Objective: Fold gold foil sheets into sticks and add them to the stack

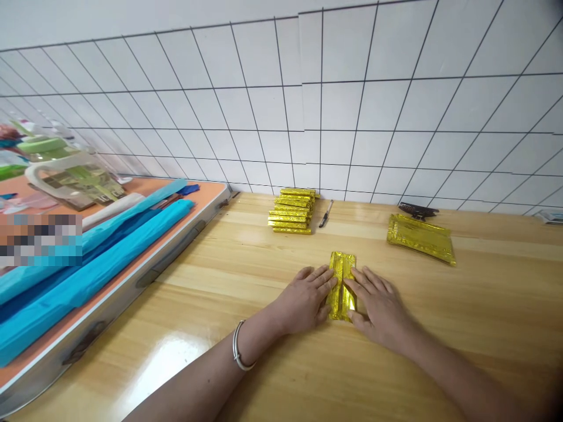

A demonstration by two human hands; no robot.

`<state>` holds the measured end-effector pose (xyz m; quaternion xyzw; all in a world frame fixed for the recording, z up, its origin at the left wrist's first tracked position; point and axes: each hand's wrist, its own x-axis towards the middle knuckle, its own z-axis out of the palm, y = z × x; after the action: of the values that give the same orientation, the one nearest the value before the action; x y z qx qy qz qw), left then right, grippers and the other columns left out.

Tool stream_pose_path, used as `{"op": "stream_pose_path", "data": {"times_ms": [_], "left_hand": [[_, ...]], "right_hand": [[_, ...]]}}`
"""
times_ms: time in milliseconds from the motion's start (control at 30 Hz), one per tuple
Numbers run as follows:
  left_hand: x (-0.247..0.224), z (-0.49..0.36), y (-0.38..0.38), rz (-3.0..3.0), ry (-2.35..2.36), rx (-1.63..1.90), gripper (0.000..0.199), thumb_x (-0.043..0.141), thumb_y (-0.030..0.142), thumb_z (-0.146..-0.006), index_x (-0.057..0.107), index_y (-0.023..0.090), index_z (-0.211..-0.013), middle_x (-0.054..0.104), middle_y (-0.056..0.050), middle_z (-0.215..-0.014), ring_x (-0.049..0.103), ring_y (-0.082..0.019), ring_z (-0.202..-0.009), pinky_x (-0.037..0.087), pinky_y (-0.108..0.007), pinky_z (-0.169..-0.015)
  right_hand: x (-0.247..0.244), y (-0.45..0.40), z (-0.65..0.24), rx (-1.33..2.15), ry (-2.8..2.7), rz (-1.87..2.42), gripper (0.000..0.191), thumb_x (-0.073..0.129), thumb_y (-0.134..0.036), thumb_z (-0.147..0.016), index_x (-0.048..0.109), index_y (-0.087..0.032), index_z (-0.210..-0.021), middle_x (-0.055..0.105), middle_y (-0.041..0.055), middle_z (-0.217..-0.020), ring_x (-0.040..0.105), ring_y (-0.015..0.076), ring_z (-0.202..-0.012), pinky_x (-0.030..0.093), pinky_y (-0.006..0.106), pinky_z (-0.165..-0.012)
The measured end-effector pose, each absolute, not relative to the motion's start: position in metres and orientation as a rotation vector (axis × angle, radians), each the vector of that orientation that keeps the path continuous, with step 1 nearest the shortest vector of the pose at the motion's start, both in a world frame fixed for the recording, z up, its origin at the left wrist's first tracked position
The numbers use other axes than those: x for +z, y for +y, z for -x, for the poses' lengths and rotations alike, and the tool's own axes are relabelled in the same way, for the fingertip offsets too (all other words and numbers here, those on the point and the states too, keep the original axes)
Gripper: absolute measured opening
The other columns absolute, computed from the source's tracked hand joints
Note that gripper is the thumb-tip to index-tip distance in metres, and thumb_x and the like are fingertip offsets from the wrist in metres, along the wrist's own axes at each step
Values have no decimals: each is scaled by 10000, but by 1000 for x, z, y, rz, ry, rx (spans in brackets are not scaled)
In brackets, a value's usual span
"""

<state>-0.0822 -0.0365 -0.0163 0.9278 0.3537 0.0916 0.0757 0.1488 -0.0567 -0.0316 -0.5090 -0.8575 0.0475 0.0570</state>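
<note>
A shiny gold foil packet (342,287) lies on the wooden table, with long creases running down its length. My left hand (308,298) rests on its left edge, fingers stretched out flat. From the other side my right hand (377,302) touches the right edge, its fingers spread and pressing lightly on the foil. Beyond them sits a pile of narrow folded gold strips (294,211). Farther right lies a flat stack of gold foil packets (420,237).
A pen (326,214) lies beside the folded strips. Against the wall sits a dark hair claw clip (419,210). On the left, an orange-topped folding table (211,196) carries blue paper rolls (132,258) and a green-lidded jar (43,147). A white tiled wall (343,105) bounds the back.
</note>
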Motion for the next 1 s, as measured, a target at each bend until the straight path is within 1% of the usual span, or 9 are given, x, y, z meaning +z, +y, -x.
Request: {"op": "stream_pose_path", "data": {"times_ms": [167, 267, 400, 633, 833, 1000], "left_hand": [[-18, 76, -35, -2784, 1075, 306, 508, 416, 396, -873, 374, 186, -1334, 372, -89, -1413, 272, -244, -1333, 207, -439, -1071], [-20, 70, -36, -2793, 1114, 324, 469, 386, 388, -898, 386, 176, -1316, 402, -87, -1393, 282, -231, -1328, 212, -425, -1070], [-22, 67, -37, -2828, 1128, 314, 469, 391, 369, -898, 374, 159, -1318, 375, -99, -1408, 260, -229, -1337, 222, -415, -1065], [-25, 69, -36, -2878, 1108, 278, 509, 339, 387, -914, 304, 166, -1372, 319, -104, -1440, 247, -238, -1343, 220, -418, -1059], [-25, 66, -37, -2902, 1093, 266, 501, 333, 353, -912, 318, 143, -1367, 301, -110, -1448, 228, -238, -1351, 177, -415, -1082], [-24, 67, -35, -2882, 1068, 267, 520, 337, 344, -911, 270, 151, -1389, 298, -111, -1449, 237, -228, -1349, 201, -404, -1077]], "right_hand": [[-30, -58, -150, 107, -2631, 1529, 616, 468, -436, -806, 361, -222, -1373, 261, 77, -1476, 172, 301, -1351, 188, 495, -1061], [-30, -58, -150, 87, -2641, 1511, 605, 454, -434, -815, 363, -217, -1373, 268, 83, -1473, 178, 303, -1348, 200, 496, -1057], [-31, -58, -151, 73, -2643, 1501, 605, 456, -422, -814, 359, -217, -1376, 279, 87, -1467, 193, 310, -1343, 209, 506, -1051], [-34, -59, -152, 30, -2655, 1492, 624, 465, -412, -812, 336, -213, -1390, 270, 89, -1471, 195, 318, -1342, 220, 506, -1043], [-32, -62, -151, -10, -2667, 1480, 608, 438, -417, -833, 339, -195, -1389, 266, 102, -1470, 188, 324, -1343, 221, 514, -1039], [-29, -62, -151, -17, -2690, 1486, 591, 405, -437, -851, 349, -190, -1384, 269, 105, -1469, 184, 321, -1345, 213, 516, -1044]]}}
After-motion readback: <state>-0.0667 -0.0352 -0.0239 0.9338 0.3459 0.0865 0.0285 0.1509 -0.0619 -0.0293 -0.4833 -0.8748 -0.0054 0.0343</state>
